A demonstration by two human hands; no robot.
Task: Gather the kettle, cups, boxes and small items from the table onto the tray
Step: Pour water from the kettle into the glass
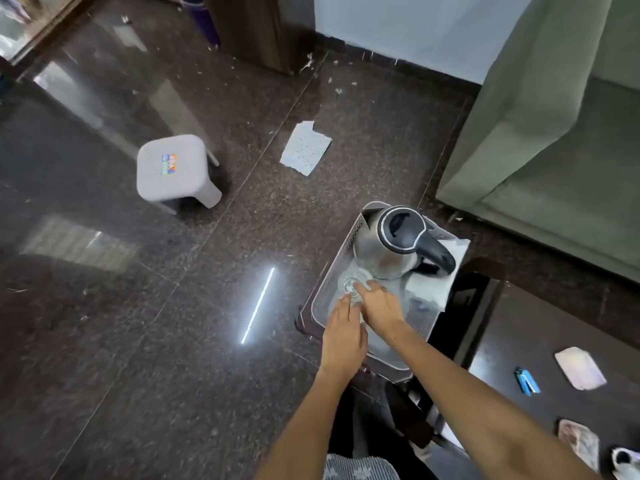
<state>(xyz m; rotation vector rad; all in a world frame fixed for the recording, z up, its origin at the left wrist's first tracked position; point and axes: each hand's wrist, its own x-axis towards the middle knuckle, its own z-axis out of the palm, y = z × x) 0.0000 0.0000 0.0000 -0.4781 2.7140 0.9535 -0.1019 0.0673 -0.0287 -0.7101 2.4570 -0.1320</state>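
A grey tray (320,306) sits at the left end of a dark table (519,327). On its far part a steel kettle (384,251) with a black lid and handle stands upright. Just in front of the kettle is a clear glass cup (350,283). My right hand (381,308) reaches across the tray, its outstretched fingertips touching the cup's rim. My left hand (343,336) hovers flat beside it over the tray's near part and holds nothing. Further right on the table lie a small blue item (526,381), a pale box (580,368), another flat box (579,445) and a white cup (625,460).
A white cloth (441,271) lies under the kettle on the tray's right side. A green sofa (554,140) stands behind the table. On the dark polished floor are a low grey stool (175,171) and a patterned sheet of paper (304,147).
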